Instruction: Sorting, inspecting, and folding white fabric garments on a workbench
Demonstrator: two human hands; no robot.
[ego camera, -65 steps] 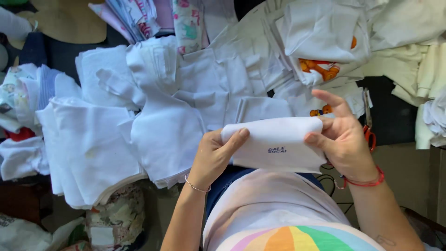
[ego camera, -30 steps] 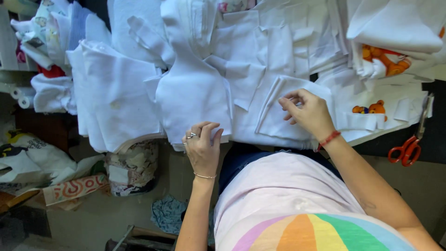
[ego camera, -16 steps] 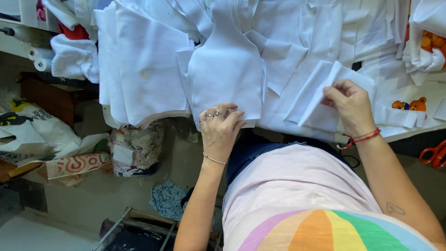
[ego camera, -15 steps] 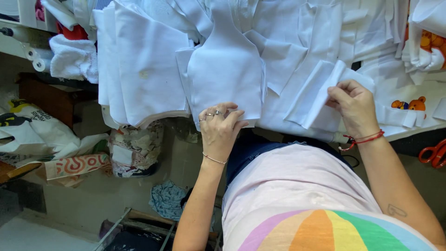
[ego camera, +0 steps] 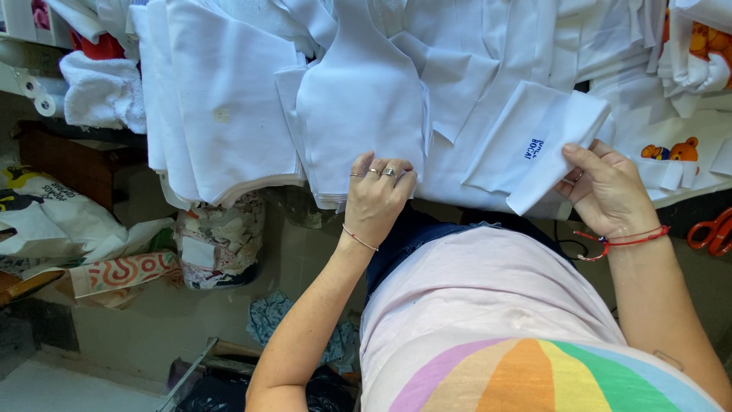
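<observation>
The person's right hand (ego camera: 610, 194) has its fingers pinching a folded white cloth piece (ego camera: 545, 149) with a small blue print on it, holding it up just over the heap of white fabric at the right side of the tabletop (ego camera: 686, 210). The left hand (ego camera: 377, 198) sits at the tabletop's near edge with its fingers pressed together and curled onto the bottom of a stack of white cut pieces (ego camera: 358, 114), touching it rather than lifting anything.

As for progress, it looks like sorting or stacking is somewhere in the middle: several neat white stacks already hang over the edge, including a wider white stack (ego camera: 229, 107) off to the left, but there's plenty of loose fabric still jumbled at the top right, near the bear-print pieces (ego camera: 671, 152). Red scissors (ego camera: 713, 233) lie at the far right.

Compared with half a second ago, not much changed: the left hand is on the same stack, and the right hand has raised the folded piece a bit more off the pile. About two seconds ago both hands held that folded piece together.
</observation>
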